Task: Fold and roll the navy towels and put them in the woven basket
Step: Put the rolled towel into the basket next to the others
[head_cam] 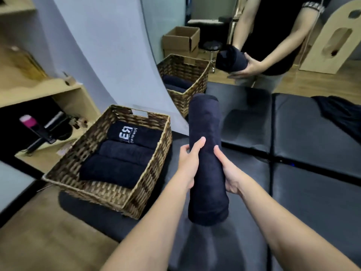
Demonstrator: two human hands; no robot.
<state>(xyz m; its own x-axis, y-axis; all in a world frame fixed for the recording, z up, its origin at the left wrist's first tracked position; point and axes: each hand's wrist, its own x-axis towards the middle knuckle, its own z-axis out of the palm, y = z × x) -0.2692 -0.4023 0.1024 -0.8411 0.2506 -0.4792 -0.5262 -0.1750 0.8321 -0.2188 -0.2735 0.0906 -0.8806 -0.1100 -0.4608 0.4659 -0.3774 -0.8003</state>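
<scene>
Centre frame: you hold a rolled navy towel (206,153) lengthwise, lifted above the black padded table (312,173). Your left hand (188,163) wraps its left side, fingers curled around the roll. Your right hand (227,171) grips its right side, thumb on top. Left of centre, the woven basket (109,184) sits on the table's edge with three rolled towels (121,155) inside, the farthest showing a white logo. Upper right: an unrolled navy towel (340,112) lies on the table. A mirror (195,45) behind repeats the scene.
</scene>
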